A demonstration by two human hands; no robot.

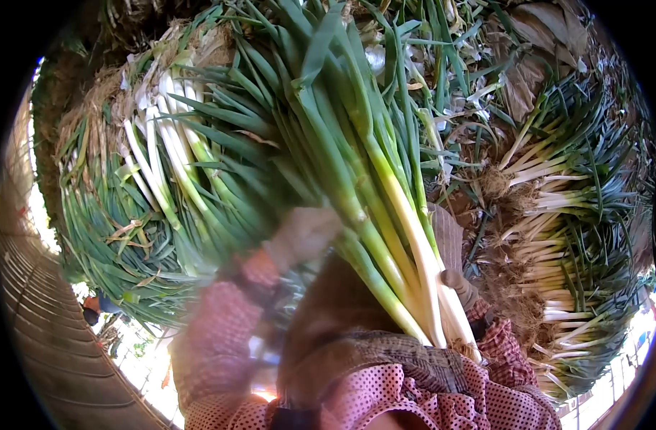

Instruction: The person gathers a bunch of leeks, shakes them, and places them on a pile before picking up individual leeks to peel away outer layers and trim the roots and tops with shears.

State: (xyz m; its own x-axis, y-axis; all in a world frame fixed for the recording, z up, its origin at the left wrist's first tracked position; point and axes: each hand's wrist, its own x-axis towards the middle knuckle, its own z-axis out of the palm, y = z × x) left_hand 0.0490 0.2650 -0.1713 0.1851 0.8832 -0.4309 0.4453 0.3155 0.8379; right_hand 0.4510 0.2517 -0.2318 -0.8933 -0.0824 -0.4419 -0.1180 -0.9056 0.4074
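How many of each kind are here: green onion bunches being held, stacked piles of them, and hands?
Held bunch: 1
Piles: 2, left pile and right pile
Hands: 2, left hand and right hand
Total: 5

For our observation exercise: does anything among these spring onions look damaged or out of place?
Dry brown leaves lie over the stacked onions at the top right, withered beside fresh green. The bunch in the right hand looks sound.
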